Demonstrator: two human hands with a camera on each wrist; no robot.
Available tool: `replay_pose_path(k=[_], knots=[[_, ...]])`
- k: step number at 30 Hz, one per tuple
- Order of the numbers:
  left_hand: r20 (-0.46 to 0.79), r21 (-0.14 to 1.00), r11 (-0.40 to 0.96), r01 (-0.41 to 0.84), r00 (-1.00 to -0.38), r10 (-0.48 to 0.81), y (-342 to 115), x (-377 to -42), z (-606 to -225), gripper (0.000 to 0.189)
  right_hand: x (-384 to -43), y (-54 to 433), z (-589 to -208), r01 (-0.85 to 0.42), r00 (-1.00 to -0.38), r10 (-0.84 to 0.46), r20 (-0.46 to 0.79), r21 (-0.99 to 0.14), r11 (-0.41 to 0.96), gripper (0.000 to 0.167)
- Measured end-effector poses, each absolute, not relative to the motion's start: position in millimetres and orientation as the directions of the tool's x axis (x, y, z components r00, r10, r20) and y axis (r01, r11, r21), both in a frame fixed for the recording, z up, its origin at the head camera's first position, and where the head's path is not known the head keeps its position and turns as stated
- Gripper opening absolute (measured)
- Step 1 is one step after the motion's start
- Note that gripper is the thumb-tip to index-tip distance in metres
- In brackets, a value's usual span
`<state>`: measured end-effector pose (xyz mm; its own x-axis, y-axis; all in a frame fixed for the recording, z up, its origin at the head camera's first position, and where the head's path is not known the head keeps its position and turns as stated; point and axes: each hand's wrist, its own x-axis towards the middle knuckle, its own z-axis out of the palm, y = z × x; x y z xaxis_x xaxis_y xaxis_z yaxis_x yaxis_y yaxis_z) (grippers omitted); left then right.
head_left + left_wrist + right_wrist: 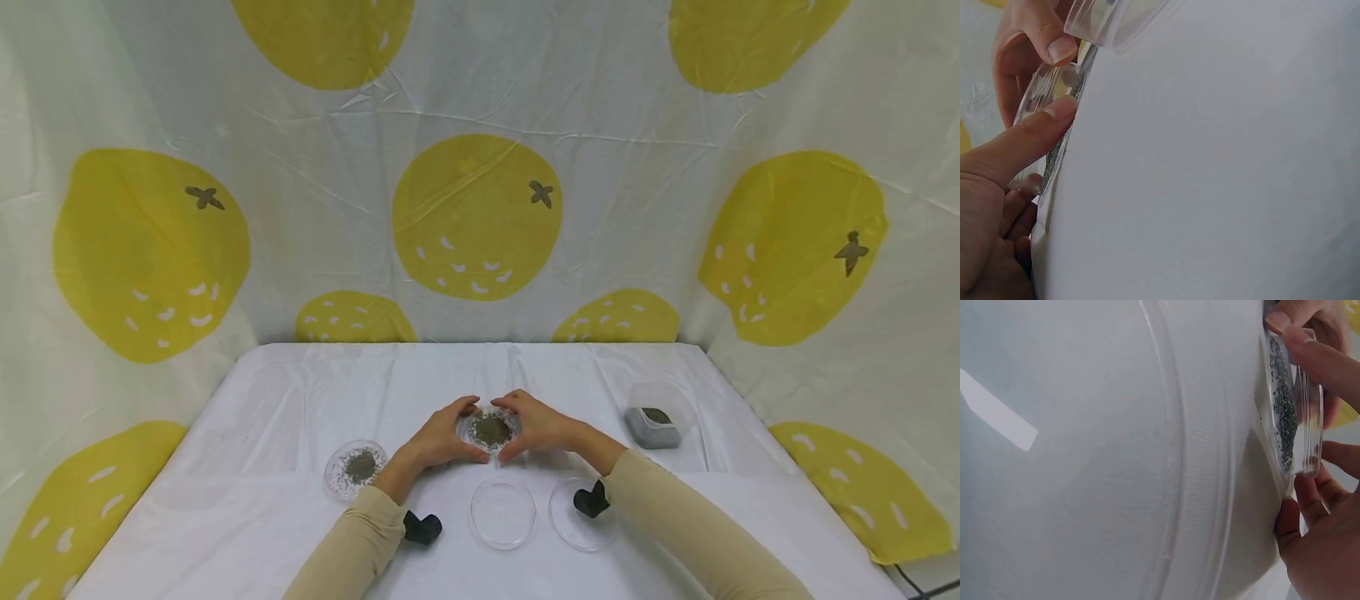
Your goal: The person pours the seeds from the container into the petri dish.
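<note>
Near the middle of the table, a clear petri dish (491, 430) with dark green-grey granules on its floor is gripped between both hands. My left hand (442, 435) curls round its left side, the thumb (1047, 128) along the near wall. From the opposite side my right hand (542, 423) holds it, thumb in front and fingers behind. In the right wrist view, granules (1284, 415) lie along the lower part of the dish, and the side wall looks doubled, as with a lid over a base. Both thumb tips come close together at the front.
A second petri dish (360, 468) with similar granules stands to the left. Two clear round dish pieces (472, 523) lie nearer the front, one partly under the right wrist's black camera mount (591, 500). At the right back is a clear tub (649, 430) of dark material.
</note>
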<state>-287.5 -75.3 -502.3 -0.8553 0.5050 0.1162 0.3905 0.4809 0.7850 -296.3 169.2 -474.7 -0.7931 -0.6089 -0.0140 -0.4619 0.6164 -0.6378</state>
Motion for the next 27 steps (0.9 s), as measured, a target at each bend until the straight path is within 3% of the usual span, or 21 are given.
replay_pose_path(k=[12,18,27], knots=[[0.131,0.793,0.458,0.401,-0.848,0.514,-77.7,-287.7,-500.9,0.113,-293.2,165.4,-468.9,-0.456,-0.804,-0.592,-0.052,-0.584,0.672,0.099],[0.132,0.828,0.418,0.374,-0.854,0.503,-79.4,-289.7,-498.8,0.110,-294.7,167.0,-468.8,-0.475,-0.797,-0.602,-0.052,-0.561,0.678,0.108],[0.126,0.872,0.364,0.328,-0.868,0.480,-79.9,-288.4,-497.0,0.103,-292.4,175.4,-458.1,-0.455,-0.783,-0.620,-0.041,-0.642,0.617,0.110]])
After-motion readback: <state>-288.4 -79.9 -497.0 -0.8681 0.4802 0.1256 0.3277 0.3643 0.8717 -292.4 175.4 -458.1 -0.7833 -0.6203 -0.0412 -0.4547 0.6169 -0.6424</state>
